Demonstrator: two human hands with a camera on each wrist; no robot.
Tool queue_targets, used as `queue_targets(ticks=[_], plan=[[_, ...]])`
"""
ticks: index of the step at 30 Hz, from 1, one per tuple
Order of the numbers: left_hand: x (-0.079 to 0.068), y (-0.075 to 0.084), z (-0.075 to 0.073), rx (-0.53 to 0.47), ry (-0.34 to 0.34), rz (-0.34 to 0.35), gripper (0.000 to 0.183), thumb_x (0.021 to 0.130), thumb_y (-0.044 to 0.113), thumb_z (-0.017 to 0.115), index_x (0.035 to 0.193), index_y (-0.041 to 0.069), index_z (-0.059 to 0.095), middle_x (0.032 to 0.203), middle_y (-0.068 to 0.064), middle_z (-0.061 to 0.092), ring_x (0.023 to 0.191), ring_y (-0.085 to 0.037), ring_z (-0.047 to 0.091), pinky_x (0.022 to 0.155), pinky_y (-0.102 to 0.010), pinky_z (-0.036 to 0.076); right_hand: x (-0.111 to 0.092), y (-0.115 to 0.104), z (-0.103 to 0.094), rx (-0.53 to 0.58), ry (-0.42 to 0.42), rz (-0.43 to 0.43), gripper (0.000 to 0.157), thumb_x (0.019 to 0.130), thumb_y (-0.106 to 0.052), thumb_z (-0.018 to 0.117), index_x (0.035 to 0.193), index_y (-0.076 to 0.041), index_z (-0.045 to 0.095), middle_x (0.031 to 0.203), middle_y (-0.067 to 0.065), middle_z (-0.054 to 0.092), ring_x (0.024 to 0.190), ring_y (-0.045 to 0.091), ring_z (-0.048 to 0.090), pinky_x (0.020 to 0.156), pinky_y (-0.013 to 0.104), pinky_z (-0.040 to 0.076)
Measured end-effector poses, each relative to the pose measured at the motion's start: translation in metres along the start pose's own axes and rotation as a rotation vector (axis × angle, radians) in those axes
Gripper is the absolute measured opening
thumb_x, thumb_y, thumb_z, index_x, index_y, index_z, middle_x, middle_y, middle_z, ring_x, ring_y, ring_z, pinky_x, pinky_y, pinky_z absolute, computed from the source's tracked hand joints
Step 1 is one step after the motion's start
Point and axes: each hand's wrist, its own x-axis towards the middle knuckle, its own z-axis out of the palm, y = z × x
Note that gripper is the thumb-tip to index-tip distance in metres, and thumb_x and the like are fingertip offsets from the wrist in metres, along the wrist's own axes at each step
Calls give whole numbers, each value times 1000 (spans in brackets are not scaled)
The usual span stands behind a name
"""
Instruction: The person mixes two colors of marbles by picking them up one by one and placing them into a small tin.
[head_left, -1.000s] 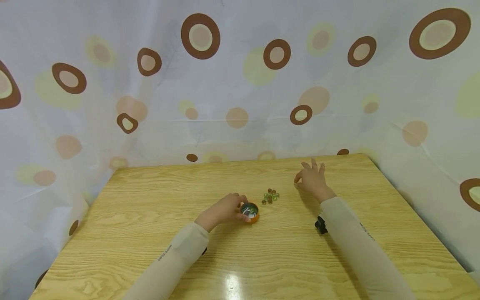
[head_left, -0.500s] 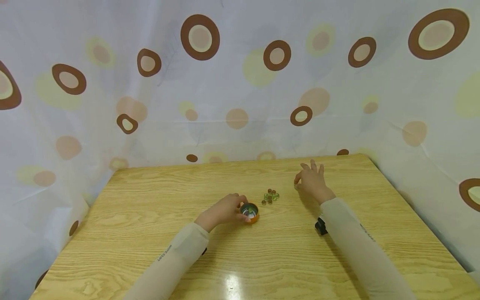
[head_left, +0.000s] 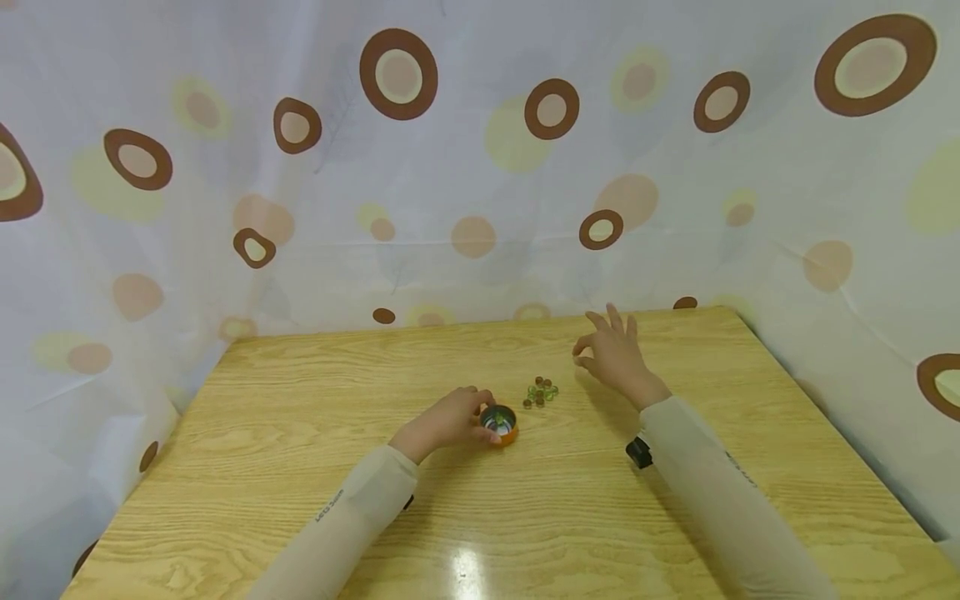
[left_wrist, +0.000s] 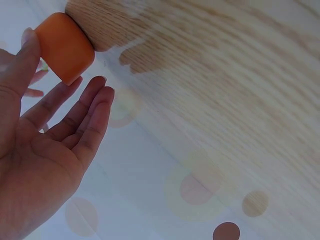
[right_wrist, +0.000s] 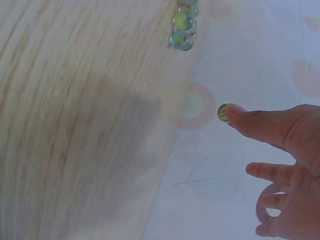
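In the head view, my left hand (head_left: 448, 423) holds the side of a small round orange container (head_left: 510, 438), whose open top shows a shiny inside with something greenish in it. The left wrist view shows the container's smooth orange wall (left_wrist: 66, 46) between thumb and index finger, the other fingers extended beside it. To the right and farther back, my right hand (head_left: 618, 360) is raised over the table. Its thumb and index finger pinch a clear marble with yellow-green streaks (right_wrist: 223, 113); its other fingers are spread. Several green and brown marbles (head_left: 540, 396) lie clustered between my hands.
Everything stands on a light wood-grain table (head_left: 315, 367). A white curtain with brown and yellow rounded spots (head_left: 472, 167) hangs behind the table and along both sides. Glare (head_left: 467, 571) shows near the table's front.
My right hand, pinching the marble, has moved a little left and up, nearer the marble cluster. My left hand and the container have stayed in place.
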Motion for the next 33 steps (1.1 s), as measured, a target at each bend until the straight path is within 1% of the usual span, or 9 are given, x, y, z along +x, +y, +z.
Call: queue_targets(ticks=[6, 9, 17, 22, 26, 33], plan=[[1, -2, 0, -1, -4, -15, 48, 77, 38, 69, 113, 9, 56, 95, -8, 56, 81, -16, 50, 73, -31, 44, -5, -17, -8, 39, 39, -52, 11, 79, -21, 71, 88, -14, 72, 143, 20, 34, 136, 46, 10, 102, 67, 2], [1, -2, 1, -5, -7, -22, 47, 78, 38, 69, 113, 10, 56, 95, -8, 56, 81, -16, 50, 73, -31, 44, -8, -28, -12, 47, 68, -83, 11, 79, -21, 71, 87, -15, 72, 142, 19, 35, 136, 45, 11, 103, 66, 3], [0, 1, -1, -50, -15, -33, 49, 77, 36, 70, 114, 7, 56, 97, -10, 56, 82, -18, 51, 73, -32, 45, -14, -55, -19, 11, 119, -166, 12, 78, -24, 72, 88, -17, 72, 142, 16, 36, 137, 43, 13, 105, 64, 6], [0, 0, 0, -56, -15, -36, 49, 76, 37, 70, 113, 8, 56, 96, -9, 56, 81, -18, 51, 72, -32, 45, -19, -71, -16, -5, 130, -227, 12, 78, -25, 72, 87, -19, 72, 143, 15, 36, 137, 42, 14, 105, 63, 8], [1, -2, 0, -64, -7, -27, 48, 76, 36, 71, 112, 8, 56, 96, -10, 56, 82, -18, 51, 73, -33, 45, -23, -82, -9, 1, 111, -263, 10, 79, -26, 71, 87, -20, 72, 143, 13, 35, 138, 41, 12, 105, 63, 9], [1, -1, 0, -68, -7, -22, 48, 76, 36, 71, 112, 7, 56, 98, -10, 58, 83, -18, 52, 74, -32, 46, -30, -92, 3, 34, 83, -336, 10, 75, -25, 74, 84, -22, 72, 142, 13, 39, 136, 42, 17, 104, 64, 12]])
